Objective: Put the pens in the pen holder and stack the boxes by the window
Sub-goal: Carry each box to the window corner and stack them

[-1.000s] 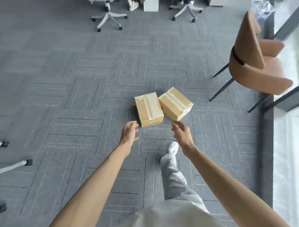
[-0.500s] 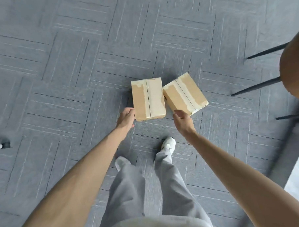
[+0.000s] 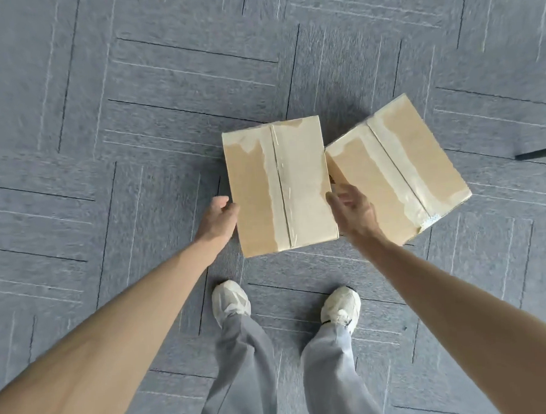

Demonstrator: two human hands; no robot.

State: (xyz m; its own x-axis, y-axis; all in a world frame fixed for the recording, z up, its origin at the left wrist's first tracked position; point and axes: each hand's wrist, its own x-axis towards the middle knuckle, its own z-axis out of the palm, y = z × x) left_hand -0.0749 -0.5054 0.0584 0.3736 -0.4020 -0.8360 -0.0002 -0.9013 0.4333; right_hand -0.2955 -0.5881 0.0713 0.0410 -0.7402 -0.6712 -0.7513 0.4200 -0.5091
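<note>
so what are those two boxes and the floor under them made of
The left box looks like plain brown corrugated cardboard with a matte face; its top seam is sealed with glossy clear tape that catches the light. The right box looks the same, with pale torn patches along its tape. The floor appears to be grey carpet tile: a fuzzy, matte weave with visible tile joints and thin woven lines.

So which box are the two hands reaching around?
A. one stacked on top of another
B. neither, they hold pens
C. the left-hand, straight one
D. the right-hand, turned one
C: the left hand and right hand sit on either side of the left box, while the right box lies turned beside it on the carpet.
</note>
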